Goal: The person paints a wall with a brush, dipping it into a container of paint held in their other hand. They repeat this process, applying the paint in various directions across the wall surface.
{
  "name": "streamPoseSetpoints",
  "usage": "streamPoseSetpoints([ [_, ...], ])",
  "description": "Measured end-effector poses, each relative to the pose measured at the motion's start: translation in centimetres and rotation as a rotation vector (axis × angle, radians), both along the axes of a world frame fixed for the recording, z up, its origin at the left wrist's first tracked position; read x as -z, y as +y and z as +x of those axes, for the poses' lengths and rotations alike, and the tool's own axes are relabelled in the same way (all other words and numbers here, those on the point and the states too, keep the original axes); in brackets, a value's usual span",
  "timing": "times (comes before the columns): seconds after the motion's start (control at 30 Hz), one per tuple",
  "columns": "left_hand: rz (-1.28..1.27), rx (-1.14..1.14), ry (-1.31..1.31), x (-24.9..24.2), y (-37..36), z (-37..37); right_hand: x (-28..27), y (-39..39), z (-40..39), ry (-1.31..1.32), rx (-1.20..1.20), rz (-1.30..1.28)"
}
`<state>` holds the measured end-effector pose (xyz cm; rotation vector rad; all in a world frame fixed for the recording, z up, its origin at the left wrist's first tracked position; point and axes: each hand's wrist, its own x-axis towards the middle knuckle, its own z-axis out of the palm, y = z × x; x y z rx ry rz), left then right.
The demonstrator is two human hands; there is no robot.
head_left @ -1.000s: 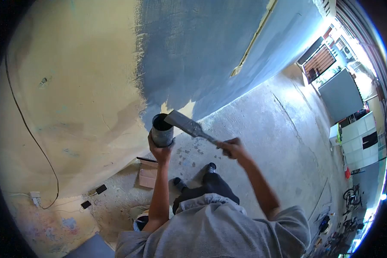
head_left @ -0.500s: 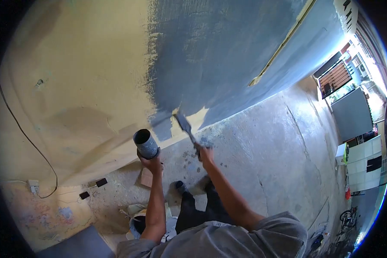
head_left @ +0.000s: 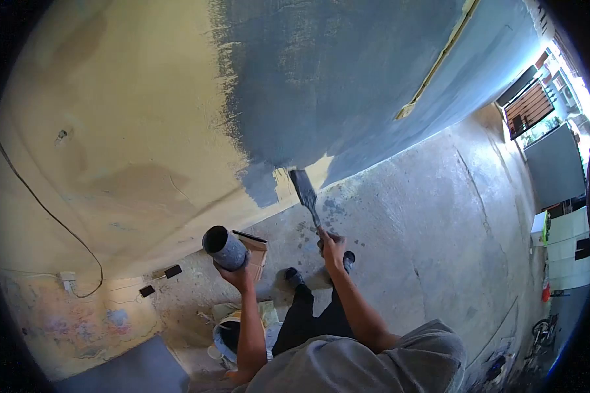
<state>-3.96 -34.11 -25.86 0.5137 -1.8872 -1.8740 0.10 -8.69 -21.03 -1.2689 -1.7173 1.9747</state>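
Observation:
My left hand (head_left: pixel 236 270) is wrapped round a grey-smeared cylindrical container (head_left: pixel 224 249) with a dark open top, held near the foot of the wall. My right hand (head_left: pixel 332 247) grips the handle of a wide, flat brush-like tool (head_left: pixel 303 188). The tool's dark head is beside a bare yellow patch low on the wall; whether it touches the wall I cannot tell. Grey coating (head_left: pixel 334 85) covers the wall's right part, with a ragged edge against the yellow part (head_left: pixel 137 98).
A bucket (head_left: pixel 229 334) stands on the floor beside my left forearm. Near the wall's foot lies a piece of cardboard (head_left: pixel 257 252). Two small black devices (head_left: pixel 172 271) with cables are at the left. A dark cable (head_left: pixel 46 213) hangs on the wall. A grey panel (head_left: pixel 128 370) is at lower left.
The tool's head has moved right and down, away from the left side of the yellow patch. My view has shifted, and more of the cardboard and bucket shows.

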Motion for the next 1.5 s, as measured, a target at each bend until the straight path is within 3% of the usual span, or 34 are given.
streamPoseSetpoints([
  [0.07,-0.072,-0.005,0.002,-1.9,0.4,1.0,4.5,-0.6,-0.9,-0.127,-0.014,0.058],
  [0.13,-0.139,-0.010,0.005,-3.5,0.6,1.9,3.1,-1.4,-2.4,-0.307,-0.070,0.151],
  [0.2,-0.226,0.018,-0.028,-4.3,0.4,2.5,7.0,-1.6,-5.3,-0.216,-0.055,0.282],
  [0.33,-0.279,0.088,-0.027,-3.9,-0.9,3.1,-3.0,-1.2,-7.5,0.019,-0.076,0.122],
  [0.4,0.014,0.098,0.009,-4.8,-0.3,3.1,-8.2,-0.9,-6.1,0.105,-0.061,0.087],
  [0.43,0.018,0.107,0.014,-5.3,-0.2,3.2,-10.4,-0.7,-5.4,0.116,-0.050,0.080],
  [0.5,-0.301,0.053,-0.063,-5.9,-0.2,3.6,-11.3,-0.4,-4.3,0.132,-0.038,0.075],
  [0.57,-0.277,0.080,-0.027,-5.6,-0.2,3.7,-10.7,-0.4,-3.1,0.232,0.033,0.109],
  [0.67,-0.243,0.059,-0.026,-4.8,-0.3,4.0,-8.9,-0.8,-3.8,0.359,0.117,-0.066],
  [0.83,-0.058,0.049,0.015,-4.1,0.7,4.8,2.3,-1.4,-9.1,0.511,0.054,-0.076],
  [0.93,-0.042,-0.002,-0.068,-7.3,3.0,5.6,10.4,-2.6,-10.3,0.394,-0.013,-0.080],
  [1.07,-0.075,0.003,-0.122,-5.8,1.7,6.9,18.7,-4.4,-7.3,0.239,0.032,-0.141],
  [1.13,-0.073,0.038,-0.083,-5.1,1.6,7.0,22.1,-4.2,-5.1,-0.085,-0.023,0.056],
  [1.17,-0.091,0.048,-0.092,-5.3,1.7,7.2,22.2,-4.6,-4.2,-0.095,-0.013,0.037],
  [1.23,-0.088,0.040,-0.124,-5.4,2.3,7.4,22.4,-4.4,-2.8,-0.253,0.085,0.307],
  [1.3,-0.089,0.046,-0.123,-5.7,3.3,7.5,24.0,-3.4,-3.4,-0.285,-0.001,0.180],
  [1.37,-0.096,0.054,-0.124,-5.8,3.2,7.5,25.3,-3.4,-4.9,-0.409,0.059,0.250],
  [1.43,-0.082,0.119,-0.090,-5.9,3.3,7.3,17.7,-1.8,-6.2,-0.311,0.039,0.176],
  [1.5,-0.100,0.101,-0.100,-6.4,4.1,7.2,15.7,-2.5,-7.5,-0.095,0.016,0.069],
])
